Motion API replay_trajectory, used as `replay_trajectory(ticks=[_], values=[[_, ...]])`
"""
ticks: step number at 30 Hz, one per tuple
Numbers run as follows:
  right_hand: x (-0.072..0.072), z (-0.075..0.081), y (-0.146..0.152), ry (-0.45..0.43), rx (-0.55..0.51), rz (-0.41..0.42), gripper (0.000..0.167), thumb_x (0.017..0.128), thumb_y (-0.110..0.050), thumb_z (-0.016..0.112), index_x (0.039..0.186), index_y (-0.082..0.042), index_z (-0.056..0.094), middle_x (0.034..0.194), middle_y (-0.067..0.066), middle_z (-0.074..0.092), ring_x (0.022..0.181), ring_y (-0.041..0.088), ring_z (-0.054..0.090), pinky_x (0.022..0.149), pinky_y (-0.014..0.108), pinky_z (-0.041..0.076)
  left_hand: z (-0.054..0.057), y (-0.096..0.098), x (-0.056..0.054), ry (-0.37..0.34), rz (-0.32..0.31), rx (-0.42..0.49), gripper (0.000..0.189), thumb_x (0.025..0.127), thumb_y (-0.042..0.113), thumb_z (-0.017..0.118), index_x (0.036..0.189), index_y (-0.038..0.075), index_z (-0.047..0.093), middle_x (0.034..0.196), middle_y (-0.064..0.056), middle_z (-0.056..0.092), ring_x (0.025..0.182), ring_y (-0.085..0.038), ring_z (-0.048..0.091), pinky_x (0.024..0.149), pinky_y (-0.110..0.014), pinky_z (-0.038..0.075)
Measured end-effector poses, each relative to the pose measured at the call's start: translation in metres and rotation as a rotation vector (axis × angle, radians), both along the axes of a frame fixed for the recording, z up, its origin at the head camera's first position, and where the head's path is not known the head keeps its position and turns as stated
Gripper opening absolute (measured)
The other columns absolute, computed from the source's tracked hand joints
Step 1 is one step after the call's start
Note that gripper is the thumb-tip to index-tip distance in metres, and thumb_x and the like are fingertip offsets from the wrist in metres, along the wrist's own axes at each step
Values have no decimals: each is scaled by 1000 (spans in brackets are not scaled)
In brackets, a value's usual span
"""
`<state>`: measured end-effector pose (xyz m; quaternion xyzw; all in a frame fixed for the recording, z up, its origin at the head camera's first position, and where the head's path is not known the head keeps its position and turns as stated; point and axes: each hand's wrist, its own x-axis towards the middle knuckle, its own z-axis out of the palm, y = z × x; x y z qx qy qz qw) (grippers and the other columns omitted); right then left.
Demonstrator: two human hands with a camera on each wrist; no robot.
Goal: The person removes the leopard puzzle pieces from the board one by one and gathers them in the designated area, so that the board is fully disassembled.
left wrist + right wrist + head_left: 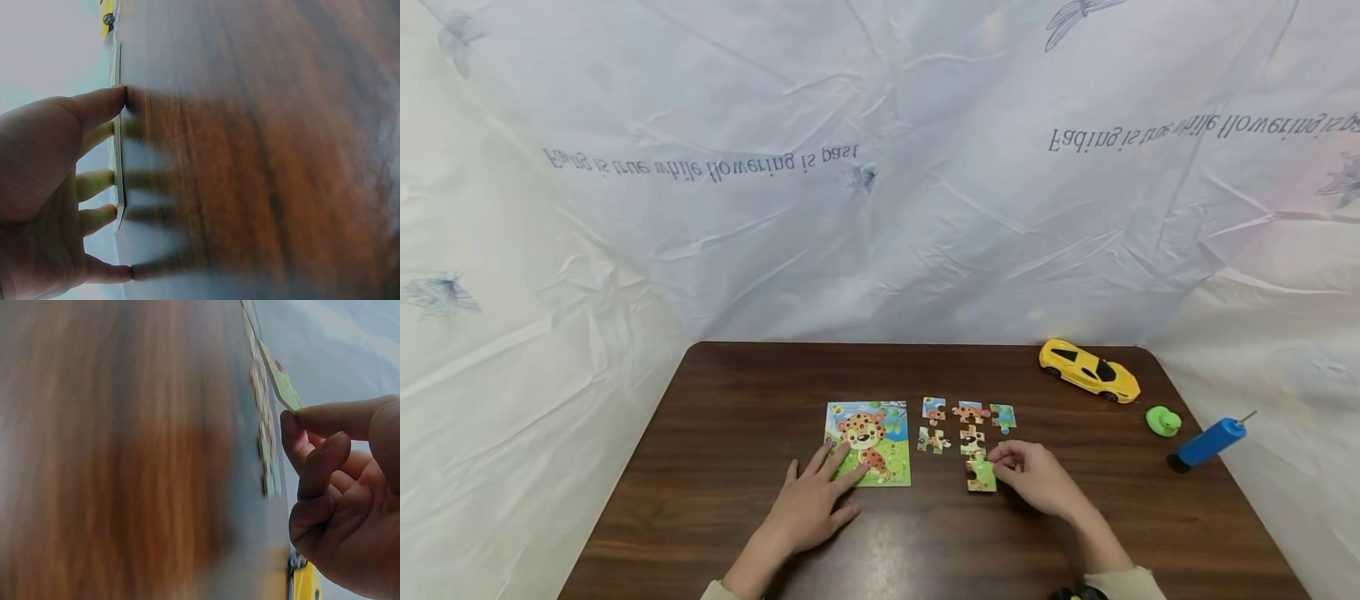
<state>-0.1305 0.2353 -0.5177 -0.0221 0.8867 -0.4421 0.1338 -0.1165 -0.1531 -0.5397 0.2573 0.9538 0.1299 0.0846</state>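
My left hand (812,504) lies with spread, fairly straight fingers across the lower left of a leopard picture board (895,446). In the left wrist view, fingertips (105,215) press on the board's edge, while another fingertip touches the table beside it. My right hand (1033,477) pinches a green jigsaw piece (983,482) between thumb and forefinger, its other fingers curled. The right wrist view shows this piece (282,384) tilted, above the other pieces. Just beyond it, a jigsaw piece with part of the leopard's face (972,440) lies on the table.
More loose jigsaw pieces lie right of the board, among them a blue and green one (1003,415) and a leopard one (934,407). Farther right are a yellow toy car (1086,368), a green toy duck (1163,422) and a blue cylinder with a thin rod (1210,443). Cloth (880,250) hangs behind the table.
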Motion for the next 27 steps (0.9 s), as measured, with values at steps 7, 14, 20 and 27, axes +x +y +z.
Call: replay_trajectory(ticks=[7,14,20,27], values=[[14,-7,42,-37,57,-54,10,99,-10,71,107,-6,74,90,2,67,73,20,54,61,29,45,-2,0,2,8,1,2,58,103,51,61,156,30,52,169,-9,30,154,-39,24,102,-83,29],[15,-13,53,-36,122,-73,9,97,-9,71,105,-6,74,90,2,67,71,20,53,61,31,44,-5,1,1,24,-4,-2,57,103,51,61,156,30,52,169,-9,30,154,-39,24,102,-83,29],[15,-16,58,-69,169,-78,10,98,-11,70,107,-8,74,94,1,69,72,20,54,64,34,45,-8,2,0,31,-7,-7,58,103,51,61,156,30,52,169,-9,30,154,-39,25,101,-82,30],[15,-15,54,-23,194,-70,12,99,-15,71,109,-11,75,94,-1,68,74,18,54,66,35,44,-10,1,0,55,-9,-3,58,102,51,62,155,31,52,168,-9,31,154,-39,26,100,-82,32]])
